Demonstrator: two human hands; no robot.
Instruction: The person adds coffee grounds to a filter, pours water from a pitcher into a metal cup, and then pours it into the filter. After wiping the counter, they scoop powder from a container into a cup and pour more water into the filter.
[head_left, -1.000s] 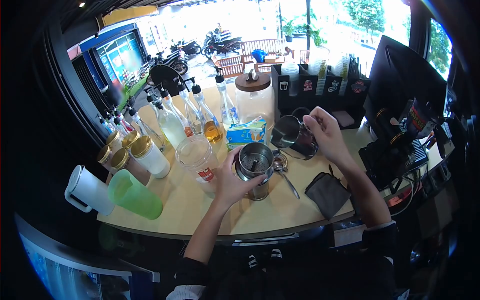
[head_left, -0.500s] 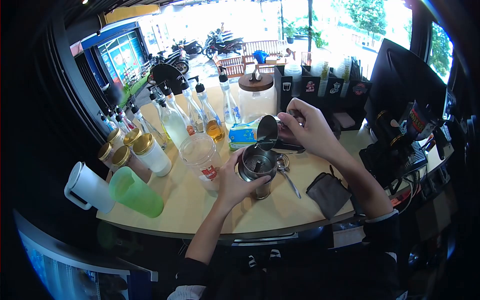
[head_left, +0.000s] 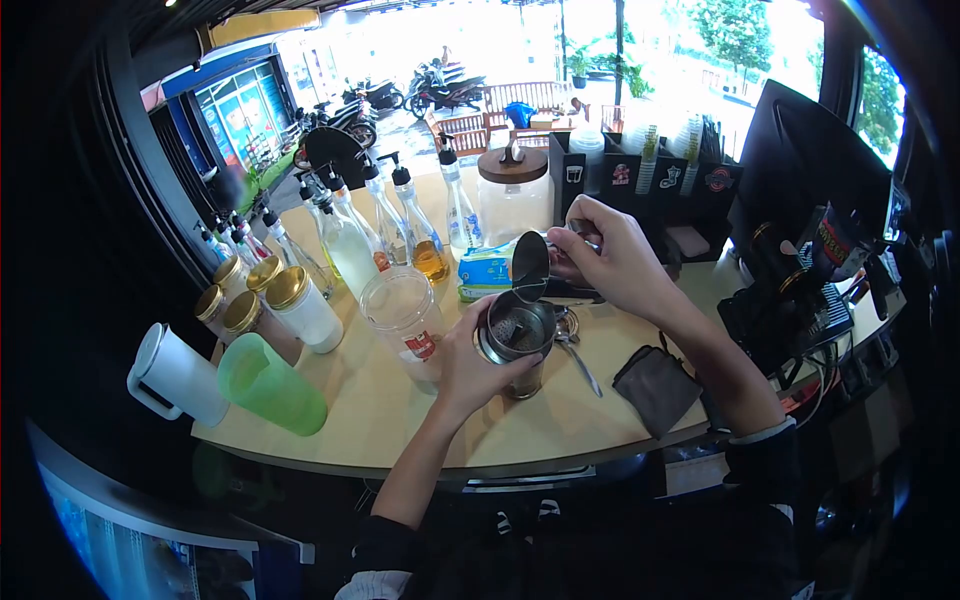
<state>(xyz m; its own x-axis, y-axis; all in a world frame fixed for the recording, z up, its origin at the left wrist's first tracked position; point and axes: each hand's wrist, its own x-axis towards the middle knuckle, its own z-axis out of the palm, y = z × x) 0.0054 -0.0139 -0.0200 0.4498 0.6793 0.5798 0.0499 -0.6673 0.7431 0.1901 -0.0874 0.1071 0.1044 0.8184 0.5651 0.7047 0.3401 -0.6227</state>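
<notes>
My left hand (head_left: 472,362) is wrapped round the rim of a round metal coffee dripper (head_left: 519,345), its thumb along the near side. The dripper stands on a cup (head_left: 526,384) that is mostly hidden. My right hand (head_left: 612,250) grips a small metal pitcher (head_left: 531,268) by the handle side, fingers closed. The pitcher is tilted, its lip just above the dripper's opening. A thin stream at the lip is hard to make out. Touching or close to my left hand is a clear plastic jar (head_left: 398,305), and a spoon (head_left: 583,370) lies right of the dripper.
A grey cloth pouch (head_left: 657,390) lies at the right. Several pump bottles (head_left: 428,240), gold-lidded jars (head_left: 300,310), a green pitcher (head_left: 270,385) and a white jug (head_left: 178,375) stand left. Behind are a wipes pack (head_left: 485,272), a wooden-lidded jar (head_left: 514,200) and a cup organiser (head_left: 640,180).
The pitcher and my right hand have shifted slightly left. The inside of the dripper looks different, with the bright perforated disc less plain. My left hand stays on the dripper.
</notes>
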